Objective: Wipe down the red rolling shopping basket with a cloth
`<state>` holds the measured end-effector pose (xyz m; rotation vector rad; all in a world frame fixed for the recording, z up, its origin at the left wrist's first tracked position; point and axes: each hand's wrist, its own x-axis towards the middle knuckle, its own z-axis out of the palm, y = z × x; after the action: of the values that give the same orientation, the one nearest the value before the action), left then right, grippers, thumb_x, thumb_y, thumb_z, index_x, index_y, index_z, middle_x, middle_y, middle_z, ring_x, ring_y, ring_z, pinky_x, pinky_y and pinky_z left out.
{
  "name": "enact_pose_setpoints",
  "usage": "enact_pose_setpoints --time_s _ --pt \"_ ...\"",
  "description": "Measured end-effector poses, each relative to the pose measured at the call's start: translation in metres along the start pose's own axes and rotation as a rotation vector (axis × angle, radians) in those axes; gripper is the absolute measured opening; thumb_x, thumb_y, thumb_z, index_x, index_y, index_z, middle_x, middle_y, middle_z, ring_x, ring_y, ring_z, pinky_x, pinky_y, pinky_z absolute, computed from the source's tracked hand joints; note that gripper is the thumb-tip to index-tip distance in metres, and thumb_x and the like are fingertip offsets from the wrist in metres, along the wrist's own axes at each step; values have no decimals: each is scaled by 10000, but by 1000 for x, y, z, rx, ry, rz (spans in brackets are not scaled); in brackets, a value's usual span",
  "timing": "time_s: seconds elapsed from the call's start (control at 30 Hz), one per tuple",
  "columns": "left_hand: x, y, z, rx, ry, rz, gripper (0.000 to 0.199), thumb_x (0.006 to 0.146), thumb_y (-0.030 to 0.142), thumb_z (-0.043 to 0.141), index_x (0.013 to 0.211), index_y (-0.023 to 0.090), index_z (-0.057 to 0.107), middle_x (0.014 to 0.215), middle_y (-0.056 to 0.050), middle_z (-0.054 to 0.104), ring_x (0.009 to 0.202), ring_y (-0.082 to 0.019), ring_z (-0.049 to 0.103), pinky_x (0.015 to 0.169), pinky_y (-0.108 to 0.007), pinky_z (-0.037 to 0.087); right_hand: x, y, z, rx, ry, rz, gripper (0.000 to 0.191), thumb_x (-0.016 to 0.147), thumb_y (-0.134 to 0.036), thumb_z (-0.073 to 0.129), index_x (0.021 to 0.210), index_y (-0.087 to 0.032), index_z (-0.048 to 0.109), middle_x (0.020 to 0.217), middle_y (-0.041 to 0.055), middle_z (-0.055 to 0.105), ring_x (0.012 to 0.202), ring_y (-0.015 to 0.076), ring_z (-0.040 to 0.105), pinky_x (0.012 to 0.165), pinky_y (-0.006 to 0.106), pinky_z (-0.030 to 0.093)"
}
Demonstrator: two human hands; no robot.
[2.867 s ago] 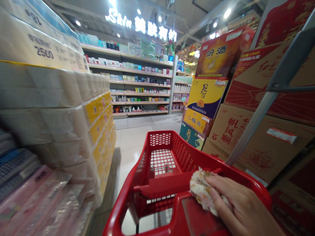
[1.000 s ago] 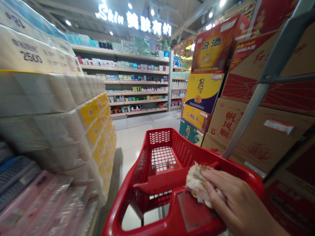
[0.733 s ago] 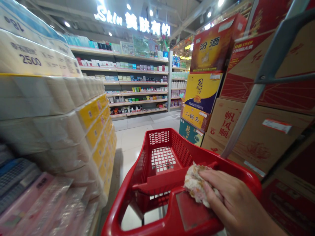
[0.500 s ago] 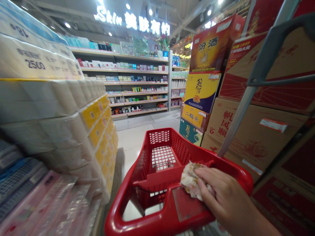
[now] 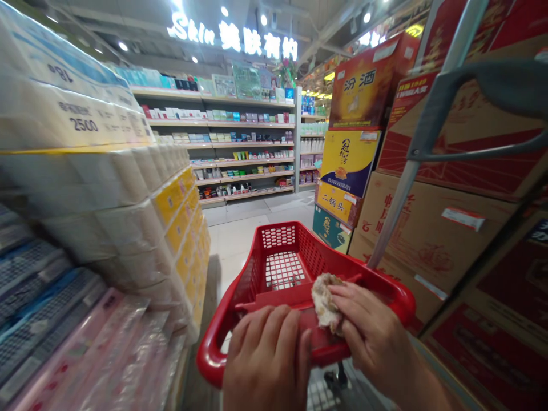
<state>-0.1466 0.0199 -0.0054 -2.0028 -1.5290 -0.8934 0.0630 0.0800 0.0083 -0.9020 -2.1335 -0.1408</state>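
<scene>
A red plastic shopping cart [image 5: 368, 264] stands in front of me, its mesh basket pointing ahead. My right hand [image 5: 374, 328] grips a crumpled, whitish-brown cloth [image 5: 327, 302] at the near part of the cart, right of centre. Over the cart's near left rim lies my left hand [image 5: 269, 354], palm down, its fingers together and curled forward onto the red plastic. The rim below that palm is hidden.
Stacked tissue packs [image 5: 103, 205] rise close on the left, above pink packages [image 5: 98, 348]. Liquor cartons [image 5: 351, 160] and a grey metal handle pole [image 5: 396, 211] are at the right. Stocked shelves [image 5: 252, 142] stand beyond the tiled floor [image 5: 231, 231].
My left hand has come into view and onto the cart's near rim. My right hand with the cloth has shifted slightly left. The pole appears farther left.
</scene>
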Motion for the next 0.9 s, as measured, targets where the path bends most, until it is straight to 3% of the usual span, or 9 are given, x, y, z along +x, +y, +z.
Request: enact_pose_setpoints --time_s 0.13,0.23,0.33,0.47,0.53,0.63,0.73,0.8,0.9 --pt "27 21 10 155 -178 -105 302 937 293 437 1136 201 644 888 -56 715 694 -185 641 644 -304 461 -17 5 -2 -76 48 -19 265 869 -155 435 1060 -172 618 1131 87 670 1122 217 600 1021 412 462" --pt "27 24 10 192 -278 -121 352 958 321 399 1195 203 632 812 -53 709 668 -197 644 637 -315 463 -12 10 -5 -166 -123 141 240 908 -258 439 1059 -189 612 1051 83 686 951 218 659 842 366 528" --pt "31 25 11 193 -341 -133 387 966 347 378 1238 209 617 803 -63 709 688 -215 654 656 -335 475 11 21 -5 -276 -348 309 271 940 -346 417 1018 -198 630 897 72 703 752 212 672 632 304 494" --pt "44 26 12 186 -387 -184 395 968 361 356 1216 218 628 818 -72 714 733 -243 668 681 -363 483 39 41 0 -260 -493 158 255 931 -233 429 1038 -182 656 924 93 706 793 192 668 667 263 455" --pt "50 27 12 189 -404 -217 390 968 354 348 1207 225 627 813 -71 714 744 -253 671 695 -372 479 39 44 4 -212 -446 171 269 937 -231 417 1039 -187 661 945 85 705 826 186 662 702 262 457" --pt "54 26 10 192 -426 -257 379 966 346 336 1190 234 621 789 -68 708 744 -263 671 702 -377 469 23 39 6 -155 -277 263 314 960 -276 366 970 -197 670 931 63 702 852 181 647 774 286 468" --pt "53 24 10 185 -438 -253 380 968 349 308 1151 227 617 773 -71 699 737 -270 668 689 -375 461 9 39 3 -202 -191 163 301 942 -261 394 915 -174 681 992 95 692 1020 219 607 924 345 433" --pt "50 22 11 171 -434 -232 385 970 358 285 1136 226 606 767 -69 695 725 -267 667 684 -373 459 13 45 0 -290 -292 73 263 915 -221 434 958 -167 689 978 110 697 1021 227 610 915 344 434" --pt "47 22 12 153 -432 -216 393 971 367 256 1130 219 584 767 -71 694 721 -271 671 689 -383 462 35 58 -4 -391 -553 -24 271 871 -177 497 1085 -182 663 853 84 708 823 183 646 767 263 452"
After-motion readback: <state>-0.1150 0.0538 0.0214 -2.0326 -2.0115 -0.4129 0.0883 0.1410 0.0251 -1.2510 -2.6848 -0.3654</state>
